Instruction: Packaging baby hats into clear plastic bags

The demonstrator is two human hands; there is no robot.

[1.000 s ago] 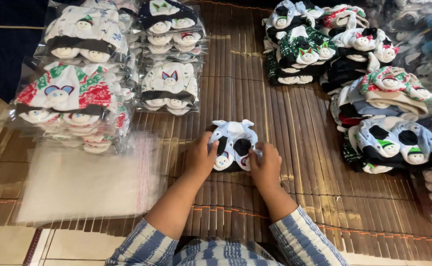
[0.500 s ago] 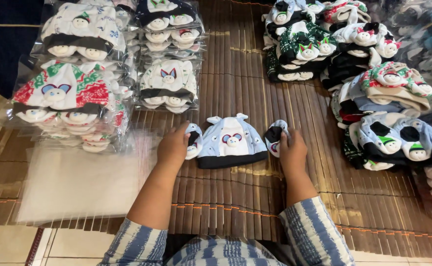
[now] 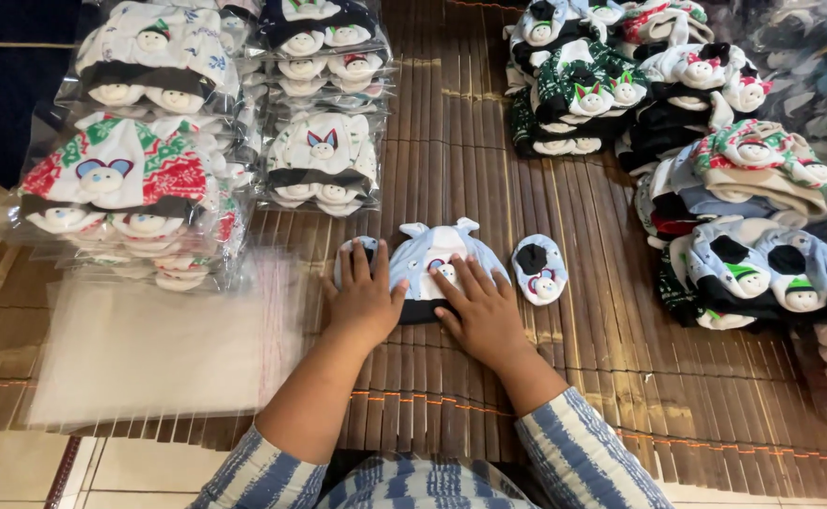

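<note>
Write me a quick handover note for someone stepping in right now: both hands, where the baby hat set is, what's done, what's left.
Left hand: flat on the left bootie and the hat's edge, holding nothing.
Right hand: flat on the light blue hat, holding nothing.
Right bootie lies apart, right of the hat.
Done: set spread out on the bamboo mat.
Left: set is not bagged; clear bags lie to the left, bagged sets behind them.

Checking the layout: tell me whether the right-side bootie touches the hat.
Apart. The head view shows bare mat between the bootie and the hat.
</note>
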